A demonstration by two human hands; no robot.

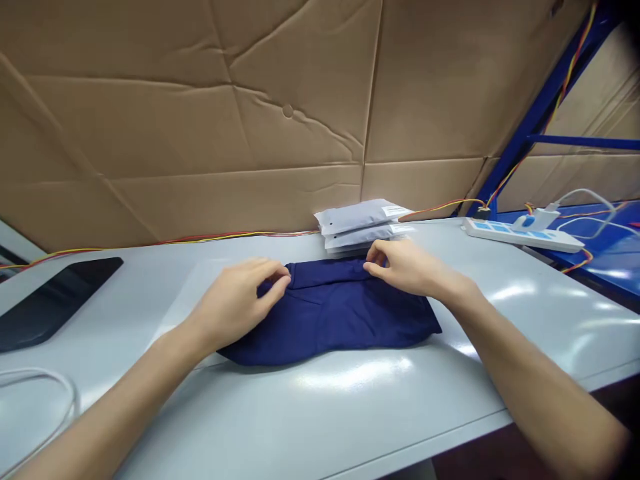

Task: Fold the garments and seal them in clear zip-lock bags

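Note:
A folded navy blue cloth lies flat on the pale grey table, right in front of me. My left hand rests on its far left corner, fingers pinched on the folded edge. My right hand pinches the far edge near the right corner. Both hands are closed on the cloth's top edge. Just behind the cloth sits a small stack of grey plastic mailer bags.
A black tablet-like slab lies at the far left, a white cable loops at the near left. A white and blue power strip sits at the far right. Red and yellow wires run along the cardboard wall. A blue metal frame stands at right.

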